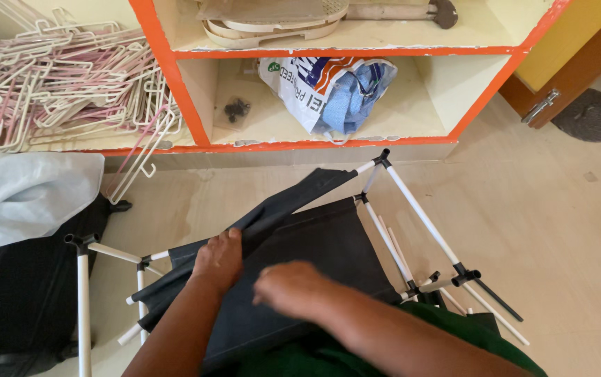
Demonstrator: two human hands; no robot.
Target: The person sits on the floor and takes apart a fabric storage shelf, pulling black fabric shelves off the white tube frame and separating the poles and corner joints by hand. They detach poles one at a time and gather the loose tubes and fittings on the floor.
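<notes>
A rack of white tubes (pixel 419 213) joined by black plastic connectors (pixel 466 274) stands on the floor in front of me, with black fabric panels (pixel 314 237) stretched between the tubes. My left hand (pixel 220 260) grips a folded edge of the black fabric near its upper left side. Just to the right, my right hand (pixel 293 287) rests knuckles-up on the same dark panel with its fingers curled; I cannot tell whether it pinches the cloth. Green clothing covers my lap below the panel.
An orange-edged shelf unit (pixel 314 143) stands ahead, holding a printed bag with blue cloth (pixel 332 91), trays above, and a heap of pink and white hangers (pixel 56 84) on the left. Grey sheeting (pixel 21 195) lies over black fabric at left. A wooden door (pixel 579 70) is at right.
</notes>
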